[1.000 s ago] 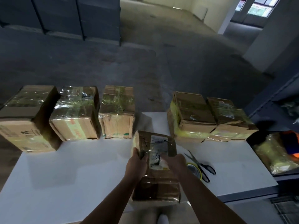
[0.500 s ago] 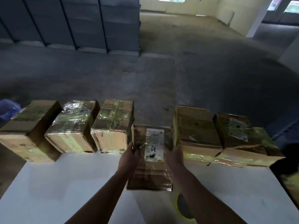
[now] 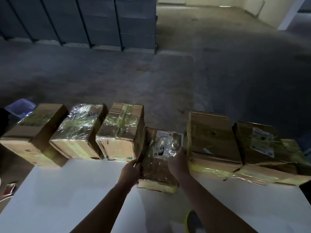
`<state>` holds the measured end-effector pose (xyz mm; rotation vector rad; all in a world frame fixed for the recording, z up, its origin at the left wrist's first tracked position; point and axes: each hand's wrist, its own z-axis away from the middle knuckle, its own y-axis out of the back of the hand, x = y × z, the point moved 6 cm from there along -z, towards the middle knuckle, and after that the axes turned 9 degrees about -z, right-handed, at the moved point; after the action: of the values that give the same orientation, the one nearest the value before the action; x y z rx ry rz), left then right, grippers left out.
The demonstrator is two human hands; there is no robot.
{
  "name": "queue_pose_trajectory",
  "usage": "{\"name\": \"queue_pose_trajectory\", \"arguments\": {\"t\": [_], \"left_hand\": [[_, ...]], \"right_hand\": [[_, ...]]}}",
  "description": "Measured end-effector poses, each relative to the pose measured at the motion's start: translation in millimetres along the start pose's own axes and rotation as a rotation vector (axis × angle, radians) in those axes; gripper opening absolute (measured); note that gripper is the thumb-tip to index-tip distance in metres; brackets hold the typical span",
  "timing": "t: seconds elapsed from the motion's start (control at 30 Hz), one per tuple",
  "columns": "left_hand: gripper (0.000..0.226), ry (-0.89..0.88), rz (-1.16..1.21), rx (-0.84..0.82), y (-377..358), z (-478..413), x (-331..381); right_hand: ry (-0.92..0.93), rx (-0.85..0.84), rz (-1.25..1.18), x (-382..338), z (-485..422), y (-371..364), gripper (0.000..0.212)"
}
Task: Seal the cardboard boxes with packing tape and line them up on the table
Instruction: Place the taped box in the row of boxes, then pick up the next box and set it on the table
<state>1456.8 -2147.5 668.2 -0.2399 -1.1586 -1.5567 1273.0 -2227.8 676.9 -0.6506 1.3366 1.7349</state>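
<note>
Since a gap stood in the row, left hand (image 3: 130,170) and right hand (image 3: 178,163) gripped the taped box (image 3: 159,172) by its sides, to seat it on the table (image 3: 67,199) between left neighbour (image 3: 120,132) and right neighbour (image 3: 212,137).

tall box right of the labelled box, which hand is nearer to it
Right. The right hand is beside the tall box; the left hand is beyond the labelled box, farther left.

Dim room. Grey concrete floor (image 3: 168,73); dark grey stacks (image 3: 84,22) far left; pale lit wall (image 3: 252,7) far right; white counter (image 3: 67,199).
</note>
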Motion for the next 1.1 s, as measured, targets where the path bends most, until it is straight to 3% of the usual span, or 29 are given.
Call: {"name": "queue_pose_trajectory", "arguments": {"t": [0.07, 0.2, 0.27, 0.43, 0.6, 0.7, 0.77, 0.9, 1.0, 1.07, 1.1], "left_hand": [[0.035, -0.005, 0.023, 0.016, 0.1, -7.7, 3.8], [0.032, 0.003, 0.155, 0.034, -2.7, -13.5, 5.8], [0.029, -0.012, 0.223, 0.047, -2.2, -10.7, 8.3], [0.03, -0.066, 0.206, 0.024, -4.0, -12.1, 6.8], [0.028, -0.158, 0.195, -0.072, 1.4, -21.3, 20.6], [0.026, -0.201, 0.179, -0.089, 5.3, -24.8, 31.4], [0.023, -0.248, 0.169, -0.036, 16.4, -26.1, 36.6], [0.024, -0.463, 0.093, 0.307, 72.5, -18.8, 47.9], [0.022, -0.497, -0.034, 0.64, 120.6, -29.9, 42.1], [0.032, -0.393, -0.11, 0.669, 142.2, -49.2, 32.2], [0.04, -0.333, -0.117, 0.604, 149.3, -57.7, 27.9]], "right_hand": [[0.073, -0.032, 0.191, -3.2, -0.8, -3.3, 0.071], [0.174, -0.066, 0.487, -9.3, -0.5, -10.6, 0.048], [0.262, -0.099, 0.548, -16.0, 2.8, -13.4, 0.047], [0.359, -0.393, 0.88, -20.0, 10.3, -32.4, 0.089], [0.462, -0.223, 1.008, -26.1, -4.6, -30.2, 0.079], [0.39, -0.251, 0.973, -24.9, -14.4, -31.6, 0.072], [0.372, -0.241, 0.854, -35.9, -15.0, -34.1, 0.057], [0.415, -0.211, 0.556, -75.5, -3.5, -48.1, 0.02], [0.408, -0.183, 0.404, -105.6, 4.6, -67.2, 0.033], [0.363, -0.189, 0.269, -123.8, 7.3, -81.2, 0.034], [0.316, -0.202, 0.203, -129.6, 7.3, -88.4, 0.033]]}}
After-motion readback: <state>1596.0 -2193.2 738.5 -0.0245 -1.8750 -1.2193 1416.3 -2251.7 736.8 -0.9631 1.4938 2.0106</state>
